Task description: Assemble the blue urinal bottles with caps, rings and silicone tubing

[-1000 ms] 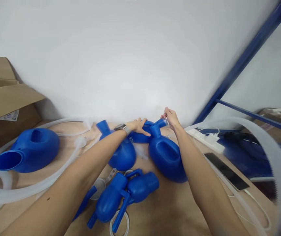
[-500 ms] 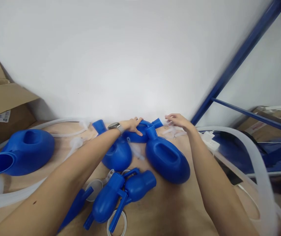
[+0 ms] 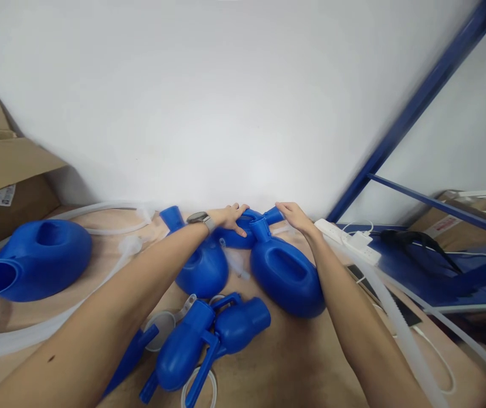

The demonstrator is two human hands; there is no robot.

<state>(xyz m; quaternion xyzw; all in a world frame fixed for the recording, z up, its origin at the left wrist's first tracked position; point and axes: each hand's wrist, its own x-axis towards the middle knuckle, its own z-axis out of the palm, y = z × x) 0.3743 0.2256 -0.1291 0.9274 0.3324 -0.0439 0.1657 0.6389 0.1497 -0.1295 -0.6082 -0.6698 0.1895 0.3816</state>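
Note:
Against the wall lies a blue plastic urinal bottle (image 3: 245, 239) on its side, neck to the right. My left hand (image 3: 231, 219), below a wristwatch, grips its body with the thumb in front and the fingers over the top. The fingers of my right hand (image 3: 293, 214) are closed around the mouth end of its neck. A second blue bottle (image 3: 288, 277) lies just in front, its neck overlapping the first. Partly behind my left forearm is another blue bottle (image 3: 209, 272). Two smaller blue bottles with handles (image 3: 183, 345) lie nearer me.
At the left are a large blue bottle (image 3: 56, 272), clear tubing (image 3: 17, 343) and an open cardboard box (image 3: 13, 170). A white power strip (image 3: 349, 241), a dark flat device (image 3: 400, 306) and more tubing (image 3: 389, 317) lie right. A blue metal frame (image 3: 413, 122) rises behind them.
My right hand has moved left and taken hold of the far bottle's neck. The tubing at the right has shifted and dropped lower. My left hand stays on the bottle.

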